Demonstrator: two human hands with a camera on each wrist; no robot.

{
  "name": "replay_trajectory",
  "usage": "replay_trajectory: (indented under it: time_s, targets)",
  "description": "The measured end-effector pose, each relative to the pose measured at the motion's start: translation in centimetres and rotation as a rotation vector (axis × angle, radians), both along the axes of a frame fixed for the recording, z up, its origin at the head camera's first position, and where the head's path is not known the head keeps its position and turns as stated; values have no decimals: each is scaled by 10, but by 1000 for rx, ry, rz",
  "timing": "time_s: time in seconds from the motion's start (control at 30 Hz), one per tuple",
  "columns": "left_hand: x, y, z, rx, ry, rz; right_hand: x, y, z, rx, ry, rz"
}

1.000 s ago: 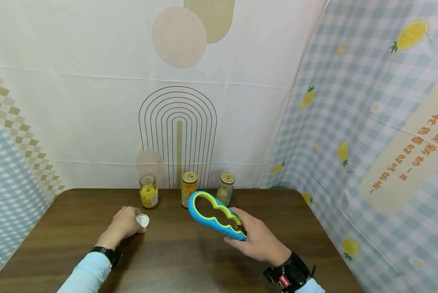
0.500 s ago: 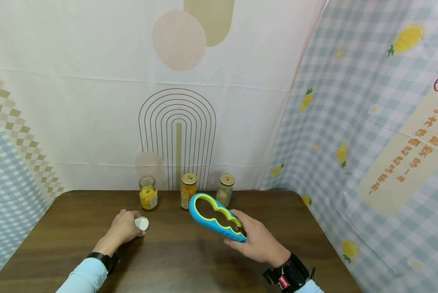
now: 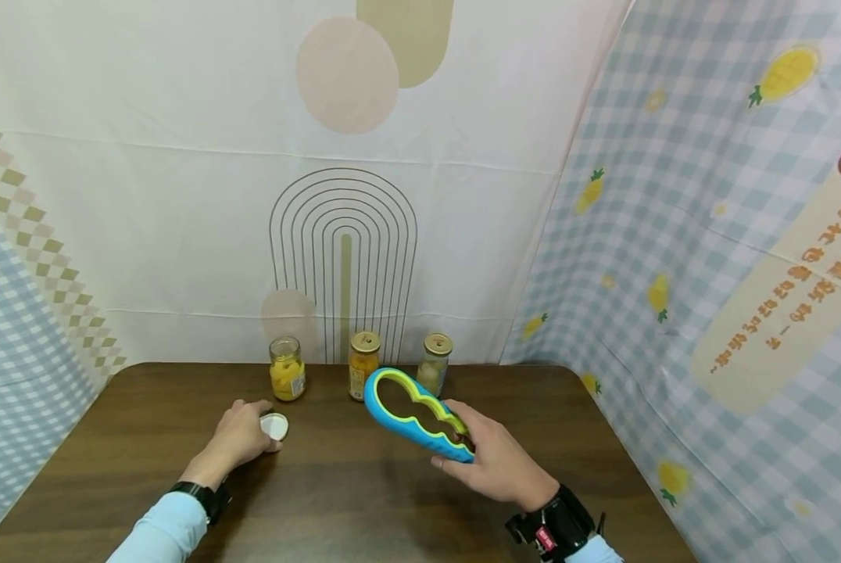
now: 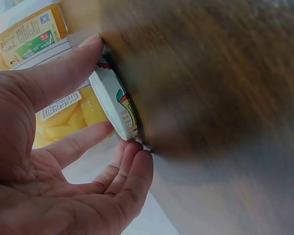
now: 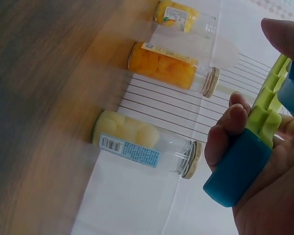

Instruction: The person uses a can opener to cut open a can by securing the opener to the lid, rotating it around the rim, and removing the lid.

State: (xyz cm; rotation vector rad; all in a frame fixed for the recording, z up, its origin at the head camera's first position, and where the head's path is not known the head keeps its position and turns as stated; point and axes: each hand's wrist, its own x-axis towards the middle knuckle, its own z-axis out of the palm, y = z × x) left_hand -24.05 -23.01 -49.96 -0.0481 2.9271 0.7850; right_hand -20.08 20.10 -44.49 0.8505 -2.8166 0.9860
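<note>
My left hand (image 3: 239,432) pinches a white jar lid (image 3: 276,426) between thumb and fingers, low over the tabletop. In the left wrist view the lid (image 4: 109,100) stands on edge, with a printed fruit picture on its outer face. Behind it is an uncovered glass jar of yellow fruit (image 3: 287,378). On the other side, my right hand (image 3: 498,460) grips a blue and green jar opener (image 3: 420,438) by its near end, its loop pointing away to the left. Its far end partly covers the bases of two lidded jars in the head view.
At the back of the brown table (image 3: 343,500) stand a gold-lidded jar of orange fruit (image 3: 360,369) and a gold-lidded jar of pale round fruit (image 3: 431,374). A white patterned cloth (image 3: 181,234) hangs behind, with a checked cloth (image 3: 645,375) at the right.
</note>
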Motion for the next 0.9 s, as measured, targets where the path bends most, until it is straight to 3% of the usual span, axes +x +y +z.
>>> replay_trajectory:
  time_s: [0.23,0.43,0.53,0.73,0.9]
  targets:
    - [0,2,-2,92,1,9,0,2,2,-1,-10,-6]
    - [14,1,-1,147,-45,31,-1,4,3,7,-9,-9]
    - [26,5,3,153,-44,39,-1,5,4,8,-7,-9]
    - [58,26,15,220,41,83,1,6,3,15,9,-10]
    - [83,43,27,241,104,70,2,8,1,22,1,-14]
